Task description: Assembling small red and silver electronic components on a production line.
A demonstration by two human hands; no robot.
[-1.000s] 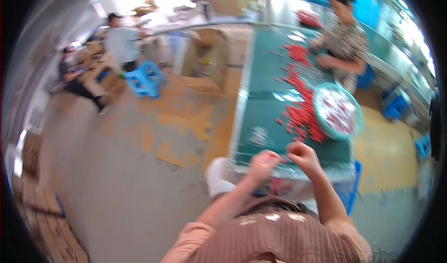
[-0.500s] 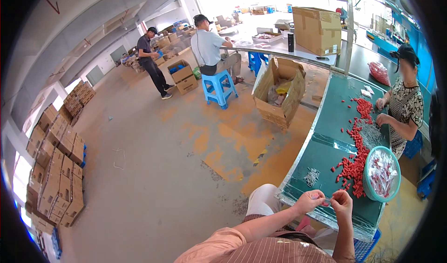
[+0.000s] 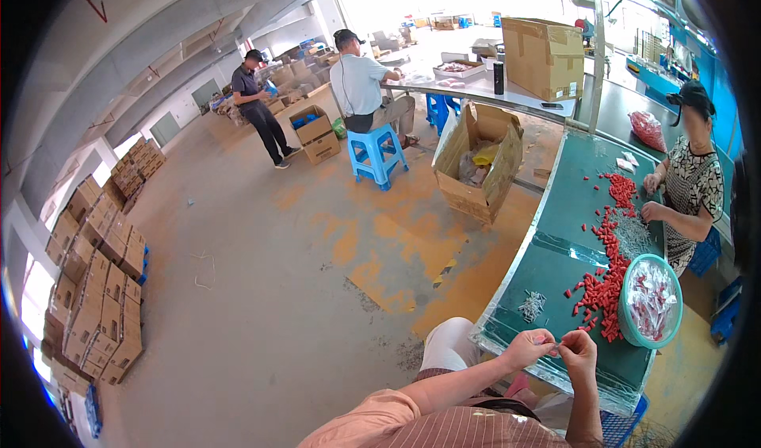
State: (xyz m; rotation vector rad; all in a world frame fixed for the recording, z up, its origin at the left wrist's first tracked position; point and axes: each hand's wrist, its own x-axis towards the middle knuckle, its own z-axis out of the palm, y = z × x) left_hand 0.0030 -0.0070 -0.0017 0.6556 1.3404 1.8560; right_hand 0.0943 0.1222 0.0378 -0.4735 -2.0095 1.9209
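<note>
My left hand (image 3: pixel 526 347) and my right hand (image 3: pixel 579 350) meet fingertip to fingertip over the near edge of the green table (image 3: pixel 555 246). Both pinch one small part (image 3: pixel 556 342), too small to make out. Just beyond my hands lies a little heap of metal pieces (image 3: pixel 533 305). A long scatter of small red parts (image 3: pixel 606 283) runs up the table. To the right of it stands a round teal basin (image 3: pixel 631 331) filled with clear bagged pieces.
A co-worker (image 3: pixel 691 188) stands at the table's far right side, hands among the red parts. An open cardboard box (image 3: pixel 479 164) sits on the floor left of the table. Further off are a person seated on a blue stool (image 3: pixel 379 151), a standing person (image 3: pixel 257 104) and stacked cartons (image 3: pixel 99 281).
The view has swung from the table toward the hall at the left. My hands stay together at the table's near edge, still pinching the small part.
</note>
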